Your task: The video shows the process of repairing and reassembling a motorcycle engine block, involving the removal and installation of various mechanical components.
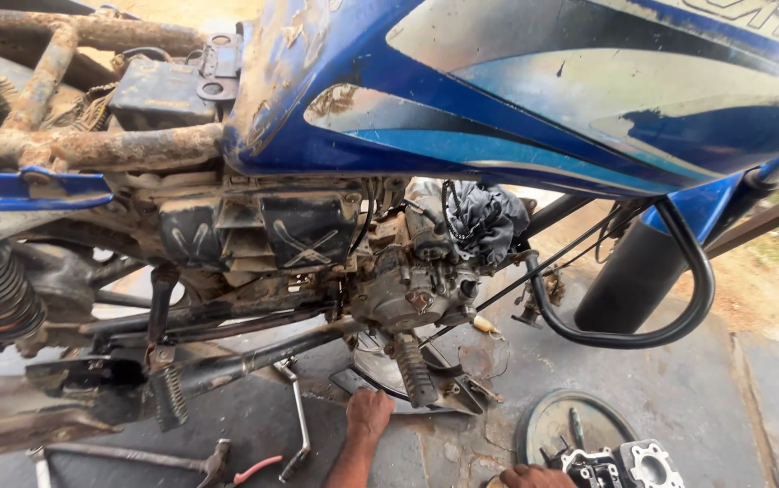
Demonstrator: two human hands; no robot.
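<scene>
Left hand (368,414) bottom centre, fingers curled onto flat grey metal plate (407,411) under muddy blue motorcycle engine (407,285), right hand (534,476) bottom edge beside round metal tray (552,425), grip can't tell

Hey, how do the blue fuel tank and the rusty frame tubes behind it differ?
The blue fuel tank is a broad, rounded, painted shell with pale and light-blue stripes; the rusty frame tubes are thin bare bars, brown with rust. The tank fills the upper right of the view; the tubes run along the upper left. Both are dusty and mud-splashed, and neither hand touches them.
</scene>
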